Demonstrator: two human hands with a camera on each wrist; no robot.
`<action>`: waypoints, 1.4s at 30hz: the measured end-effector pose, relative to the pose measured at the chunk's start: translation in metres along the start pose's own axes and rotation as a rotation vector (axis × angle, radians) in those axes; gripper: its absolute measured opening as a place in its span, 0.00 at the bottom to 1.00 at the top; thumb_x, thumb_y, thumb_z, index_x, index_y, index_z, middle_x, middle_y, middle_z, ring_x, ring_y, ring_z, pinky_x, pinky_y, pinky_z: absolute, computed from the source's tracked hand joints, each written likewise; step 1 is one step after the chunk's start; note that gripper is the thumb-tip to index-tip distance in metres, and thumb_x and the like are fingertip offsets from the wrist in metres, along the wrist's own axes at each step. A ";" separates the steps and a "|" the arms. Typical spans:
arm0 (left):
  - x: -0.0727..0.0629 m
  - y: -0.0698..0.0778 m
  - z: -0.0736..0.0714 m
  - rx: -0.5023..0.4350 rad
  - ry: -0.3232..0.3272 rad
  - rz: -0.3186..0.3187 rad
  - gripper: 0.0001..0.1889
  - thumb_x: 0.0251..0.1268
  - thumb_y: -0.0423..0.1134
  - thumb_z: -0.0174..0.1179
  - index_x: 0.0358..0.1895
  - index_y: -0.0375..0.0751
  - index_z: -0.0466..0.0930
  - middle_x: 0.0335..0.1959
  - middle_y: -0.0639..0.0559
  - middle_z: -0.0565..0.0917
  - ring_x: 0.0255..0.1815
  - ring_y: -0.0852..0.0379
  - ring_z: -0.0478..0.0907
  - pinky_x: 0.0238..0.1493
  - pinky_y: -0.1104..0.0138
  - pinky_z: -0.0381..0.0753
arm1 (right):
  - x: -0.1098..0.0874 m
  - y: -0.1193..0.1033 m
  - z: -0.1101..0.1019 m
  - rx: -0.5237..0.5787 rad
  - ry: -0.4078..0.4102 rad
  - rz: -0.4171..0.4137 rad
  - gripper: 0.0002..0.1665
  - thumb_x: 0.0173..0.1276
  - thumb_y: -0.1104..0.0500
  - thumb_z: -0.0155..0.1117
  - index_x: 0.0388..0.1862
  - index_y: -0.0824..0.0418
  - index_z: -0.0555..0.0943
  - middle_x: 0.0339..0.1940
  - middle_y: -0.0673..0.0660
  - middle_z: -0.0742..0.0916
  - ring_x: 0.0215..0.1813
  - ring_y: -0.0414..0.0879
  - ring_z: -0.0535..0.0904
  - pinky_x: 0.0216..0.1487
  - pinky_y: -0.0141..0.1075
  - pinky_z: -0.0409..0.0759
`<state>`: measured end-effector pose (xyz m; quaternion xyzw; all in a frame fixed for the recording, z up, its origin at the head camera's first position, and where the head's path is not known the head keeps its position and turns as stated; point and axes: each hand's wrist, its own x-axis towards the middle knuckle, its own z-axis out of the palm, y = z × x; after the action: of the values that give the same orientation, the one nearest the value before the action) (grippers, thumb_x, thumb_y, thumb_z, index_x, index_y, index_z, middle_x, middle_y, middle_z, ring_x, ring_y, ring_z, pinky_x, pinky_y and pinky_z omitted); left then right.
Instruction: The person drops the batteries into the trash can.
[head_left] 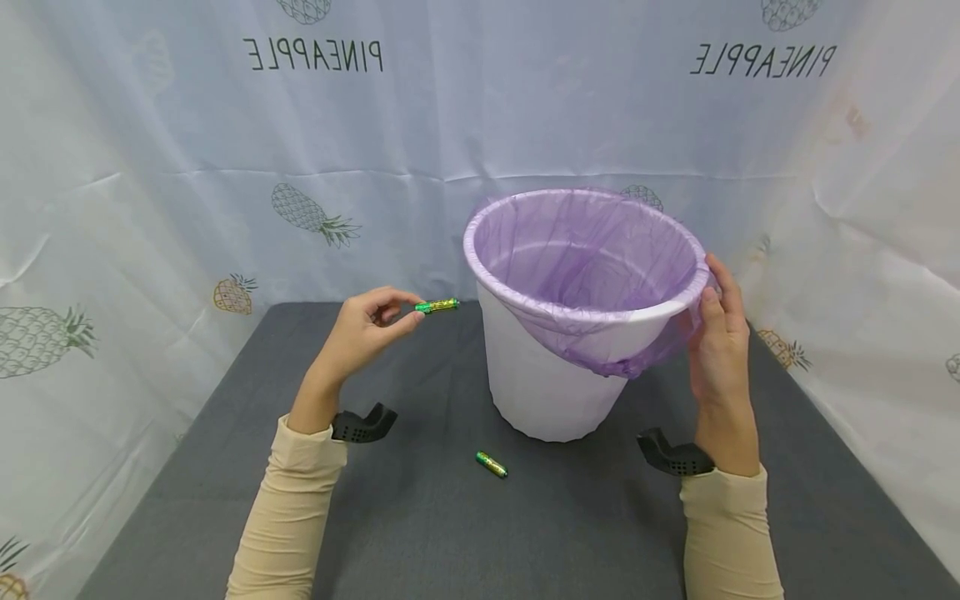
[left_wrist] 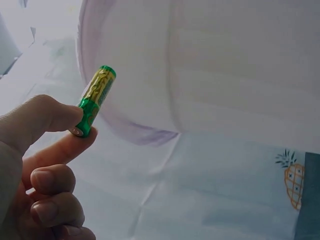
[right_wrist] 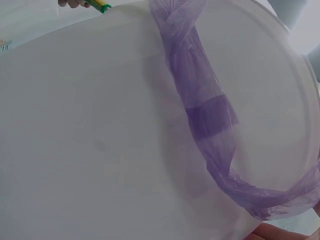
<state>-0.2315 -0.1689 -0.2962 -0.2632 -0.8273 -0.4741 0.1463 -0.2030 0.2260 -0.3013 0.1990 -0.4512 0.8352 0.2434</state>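
Note:
My left hand (head_left: pixel 367 329) pinches one end of a green and gold battery (head_left: pixel 437 306) between thumb and index finger. In the left wrist view the battery (left_wrist: pixel 96 100) points up, its other end free, and the remaining fingers are curled below. Right of it stands a white trash bin (head_left: pixel 551 379), lined with a thin purple trash bag (head_left: pixel 592 258) folded over the rim. At the bin's right side my right hand (head_left: pixel 722 342) grips the rim, thumb in front. A second green and gold battery (head_left: pixel 492 464) lies on the table before the bin.
A dark grey cloth covers the table (head_left: pixel 420 533). Behind and beside it hangs a pale curtain (head_left: pixel 405 125) printed with pineapples. The bag's gathered edge (head_left: pixel 626 367) droops down the bin's front.

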 end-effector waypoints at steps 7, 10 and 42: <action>0.004 0.006 0.001 -0.021 0.110 0.058 0.05 0.60 0.29 0.63 0.39 0.35 0.84 0.23 0.50 0.59 0.22 0.65 0.51 0.25 0.70 0.55 | 0.000 0.003 -0.001 -0.042 0.016 -0.001 0.21 0.74 0.60 0.54 0.64 0.56 0.73 0.55 0.51 0.82 0.50 0.38 0.80 0.53 0.26 0.76; 0.007 0.010 0.002 -0.039 0.160 0.086 0.05 0.60 0.28 0.63 0.39 0.34 0.84 0.23 0.52 0.59 0.23 0.65 0.51 0.25 0.71 0.54 | 0.001 0.004 -0.001 -0.096 0.035 0.000 0.21 0.74 0.59 0.54 0.64 0.54 0.73 0.53 0.50 0.82 0.48 0.38 0.80 0.51 0.26 0.76; 0.048 0.052 0.016 -0.033 0.181 0.208 0.06 0.55 0.30 0.67 0.36 0.35 0.86 0.21 0.52 0.59 0.25 0.63 0.55 0.27 0.74 0.54 | 0.002 0.003 -0.001 -0.063 0.024 0.006 0.20 0.73 0.58 0.55 0.63 0.54 0.73 0.54 0.50 0.82 0.50 0.38 0.79 0.52 0.27 0.75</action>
<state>-0.2408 -0.1196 -0.2442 -0.3061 -0.7710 -0.4919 0.2645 -0.2063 0.2252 -0.3029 0.1798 -0.4750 0.8236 0.2525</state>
